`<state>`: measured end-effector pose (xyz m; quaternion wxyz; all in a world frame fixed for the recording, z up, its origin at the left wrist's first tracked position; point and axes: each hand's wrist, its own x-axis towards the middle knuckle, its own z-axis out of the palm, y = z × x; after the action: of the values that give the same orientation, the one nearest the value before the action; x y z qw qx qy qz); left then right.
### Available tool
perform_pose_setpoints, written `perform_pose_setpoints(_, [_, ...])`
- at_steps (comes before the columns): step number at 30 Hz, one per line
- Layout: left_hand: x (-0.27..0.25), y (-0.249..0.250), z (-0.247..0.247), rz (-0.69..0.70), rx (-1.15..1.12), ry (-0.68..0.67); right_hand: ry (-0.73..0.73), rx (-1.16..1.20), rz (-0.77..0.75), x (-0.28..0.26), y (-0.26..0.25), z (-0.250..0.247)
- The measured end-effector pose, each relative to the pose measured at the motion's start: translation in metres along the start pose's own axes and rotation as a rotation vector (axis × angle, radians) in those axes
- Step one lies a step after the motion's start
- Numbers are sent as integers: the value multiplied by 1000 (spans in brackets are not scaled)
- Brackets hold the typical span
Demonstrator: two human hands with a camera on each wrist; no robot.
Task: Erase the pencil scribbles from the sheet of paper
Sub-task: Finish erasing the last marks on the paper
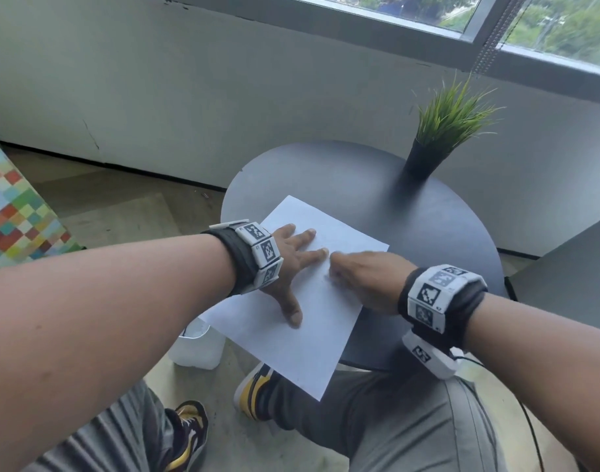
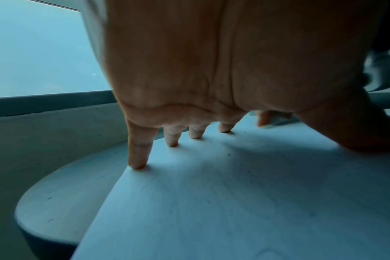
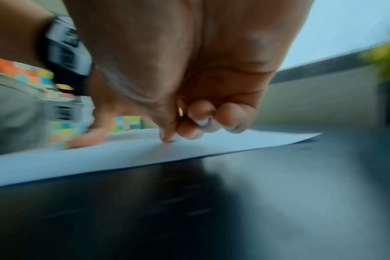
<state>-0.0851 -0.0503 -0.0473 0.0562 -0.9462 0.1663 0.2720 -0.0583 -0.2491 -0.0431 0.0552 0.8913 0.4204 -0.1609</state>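
A white sheet of paper [image 1: 312, 321] lies on a round dark table [image 1: 428, 240], its near corner hanging over the edge. My left hand [image 1: 291, 267] presses flat on the sheet's left part with fingers [image 2: 138, 158] spread and straight. My right hand [image 1: 339, 270] sits just right of the left index fingertip, motion-blurred, fingers curled and bunched [image 3: 178, 130] with the tips down on the paper [image 3: 100, 158]. They pinch a small eraser [image 3: 169, 140], of which only a dark tip shows. Faint grey marks lie on the sheet by the right hand.
A grass plant in a black pot [image 1: 423, 158] stands at the table's far right. A white container [image 1: 198, 345] stands on the floor below the table's left edge. A colourful checkered seat [image 1: 16, 212] is at far left. My knees are under the near edge.
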Motion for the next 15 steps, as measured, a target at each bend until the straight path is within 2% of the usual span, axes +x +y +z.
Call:
perform_pose_setpoints(2, [0, 1, 0, -2, 1, -7, 35, -26, 127, 1, 15, -3])
perform_pose_setpoints(3, [0, 1, 0, -4, 3, -12, 46, -15, 112, -2, 10, 0])
perform_pose_setpoints(6, [2, 2, 0, -10, 18, -25, -9, 91, -103, -23, -36, 14])
perform_pose_setpoints(8, [2, 4, 0, -15, 31, -26, -33, 139, -148, -35, -43, 15])
perform_pose_setpoints(9, [1, 6, -1, -18, 30, -29, -13, 126, -104, -34, -34, 15])
perform_pose_setpoints(12, [-1, 9, -3, -32, 15, -43, 53, 78, 153, -27, -1, 8])
perform_pose_setpoints(13, [-1, 10, -3, -36, 14, -45, 69, 81, 168, -28, 0, 10])
perform_pose_setpoints(15, [-3, 11, -2, -42, 17, -47, 57, 112, 66, -34, -22, 14])
